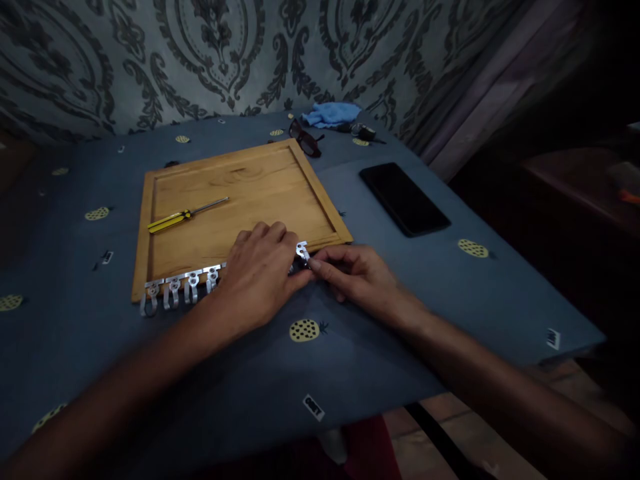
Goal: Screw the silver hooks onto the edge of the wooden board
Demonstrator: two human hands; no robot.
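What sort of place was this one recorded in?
Probably a room in a home rather than a workshop: there is a pineapple-print tablecloth, ornate patterned fabric or wallpaper behind it, and dark glasses lying on the cloth.

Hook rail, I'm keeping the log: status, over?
Left hand over hook rail; right hand touching metal piece alongside. Rail along near edge of wooden board. Screwdriver on board, apart from both hands.

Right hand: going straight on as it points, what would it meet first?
The end of the metal hook rack, right at its fingertips; then probably the left hand, though depth there is unclear.
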